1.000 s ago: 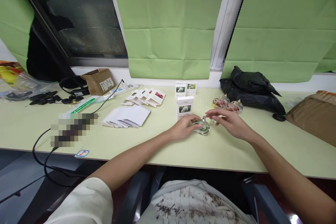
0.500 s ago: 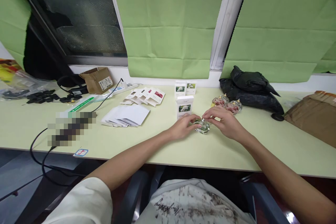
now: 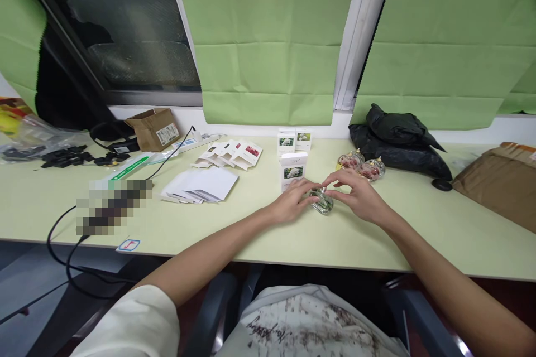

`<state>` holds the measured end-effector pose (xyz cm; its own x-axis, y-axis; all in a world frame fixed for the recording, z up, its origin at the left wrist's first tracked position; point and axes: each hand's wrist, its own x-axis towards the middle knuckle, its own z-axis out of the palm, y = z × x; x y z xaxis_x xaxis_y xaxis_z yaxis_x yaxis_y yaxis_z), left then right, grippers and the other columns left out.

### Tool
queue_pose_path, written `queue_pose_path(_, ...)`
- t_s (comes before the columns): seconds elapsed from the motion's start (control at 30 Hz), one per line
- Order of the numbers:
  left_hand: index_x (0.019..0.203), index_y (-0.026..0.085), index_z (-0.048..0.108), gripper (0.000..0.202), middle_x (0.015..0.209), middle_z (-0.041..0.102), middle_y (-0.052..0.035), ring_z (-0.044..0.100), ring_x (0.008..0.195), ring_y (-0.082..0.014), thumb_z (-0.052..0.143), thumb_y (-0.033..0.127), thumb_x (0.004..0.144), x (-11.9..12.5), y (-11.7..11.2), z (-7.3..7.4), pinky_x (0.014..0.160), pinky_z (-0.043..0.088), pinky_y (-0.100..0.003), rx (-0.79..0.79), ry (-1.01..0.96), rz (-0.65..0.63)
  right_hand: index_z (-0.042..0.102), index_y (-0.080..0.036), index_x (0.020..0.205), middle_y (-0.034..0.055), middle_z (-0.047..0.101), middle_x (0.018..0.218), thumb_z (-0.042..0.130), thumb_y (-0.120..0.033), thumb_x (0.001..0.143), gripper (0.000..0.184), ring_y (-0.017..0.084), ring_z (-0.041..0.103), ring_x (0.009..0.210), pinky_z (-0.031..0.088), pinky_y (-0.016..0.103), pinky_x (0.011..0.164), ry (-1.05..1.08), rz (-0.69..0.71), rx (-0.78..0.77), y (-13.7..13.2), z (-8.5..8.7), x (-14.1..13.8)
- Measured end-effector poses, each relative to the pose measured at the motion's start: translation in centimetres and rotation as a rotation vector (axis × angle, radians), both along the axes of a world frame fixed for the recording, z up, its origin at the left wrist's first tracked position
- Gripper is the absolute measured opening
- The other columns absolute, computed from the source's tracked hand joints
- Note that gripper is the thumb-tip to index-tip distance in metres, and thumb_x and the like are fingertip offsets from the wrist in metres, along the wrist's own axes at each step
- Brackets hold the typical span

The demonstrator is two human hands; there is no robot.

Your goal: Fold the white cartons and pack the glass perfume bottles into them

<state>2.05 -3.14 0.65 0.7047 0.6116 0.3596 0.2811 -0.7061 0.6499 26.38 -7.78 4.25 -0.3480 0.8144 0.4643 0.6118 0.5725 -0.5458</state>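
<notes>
A small clear glass bottle [image 3: 321,205] lies on the pale green table [image 3: 259,223] between both my hands. My left hand [image 3: 291,201] grips its left side. My right hand [image 3: 358,195] pinches its top with thumb and fingertips. A white carton with a flower picture [image 3: 293,169] stands just behind my left hand. Two more round glass bottles with pink contents [image 3: 362,165] sit behind my right hand.
Two small white cartons [image 3: 294,140] stand at the back. Flat unfolded cartons [image 3: 231,154] and white sheets [image 3: 201,185] lie to the left. A black bag [image 3: 397,139] and a brown parcel [image 3: 498,184] are at the right. Cables and a cardboard box [image 3: 154,128] are at the far left.
My right hand has moved left from beside the bottle onto its top. My left hand has stayed on the bottle.
</notes>
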Motion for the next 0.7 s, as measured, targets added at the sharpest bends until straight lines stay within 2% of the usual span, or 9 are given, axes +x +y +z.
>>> queue_pose_path(0.1, 0.142, 0.028, 0.059, 0.04, 0.133, 0.064, -0.0083, 0.053, 0.13, -0.0255, 0.046, 0.044, 0.108, 0.0, 0.1, -0.1, 0.116, 0.036, -0.041, 0.016, -0.019, -0.015, 0.073, -0.031, 0.112, 0.0064, 0.075, 0.115, 0.065, -0.046, 0.097, 0.022, 0.031, 0.061, 0.111, 0.05, 0.05, 0.097, 0.024, -0.006, 0.017, 0.0, -0.3, 0.2)
queue_pose_path(0.23, 0.14, 0.027, 0.059, 0.037, 0.134, 0.064, -0.0079, 0.053, 0.129, -0.0251, 0.047, 0.042, 0.108, -0.1, 0.1, -0.1, 0.115, 0.036, -0.041, 0.033, -0.018, -0.015, 0.073, -0.031, 0.11, 0.0056, 0.074, 0.12, 0.067, -0.042, 0.097, 0.018, 0.031, 0.061, 0.115, 0.052, 0.048, 0.097, 0.049, 0.001, 0.018, 0.0, -0.4, 0.2)
queue_pose_path(0.47, 0.137, 0.027, 0.061, 0.036, 0.13, 0.066, -0.0075, 0.054, 0.127, -0.0254, 0.05, 0.044, 0.107, -0.1, 0.0, 0.1, 0.114, 0.036, -0.041, 0.058, -0.012, 0.005, 0.073, -0.031, 0.111, 0.0056, 0.074, 0.117, 0.068, -0.044, 0.097, 0.02, 0.03, 0.061, 0.115, 0.052, 0.047, 0.096, 0.047, -0.002, 0.032, -0.1, -0.4, 0.1)
queue_pose_path(0.6, 0.134, 0.027, 0.062, 0.035, 0.126, 0.066, -0.0072, 0.055, 0.124, -0.0257, 0.053, 0.045, 0.106, -0.1, 0.0, 0.0, 0.112, 0.038, -0.042, 0.06, -0.003, 0.025, 0.072, -0.03, 0.11, 0.0066, 0.073, 0.118, 0.068, -0.045, 0.097, 0.02, 0.031, 0.061, 0.118, 0.048, 0.05, 0.104, 0.009, -0.004, 0.104, -0.3, -1.0, 0.2)
queue_pose_path(0.7, 0.132, 0.026, 0.064, 0.034, 0.12, 0.067, -0.0068, 0.056, 0.12, -0.0259, 0.056, 0.046, 0.104, -0.2, 0.2, 0.0, 0.11, 0.04, -0.042, 0.072, 0.021, 0.048, 0.069, -0.028, 0.112, 0.0078, 0.072, 0.119, 0.071, -0.046, 0.096, 0.024, 0.032, 0.062, 0.119, 0.048, 0.05, 0.104, -0.026, -0.011, 0.148, -0.5, -1.8, 0.2)
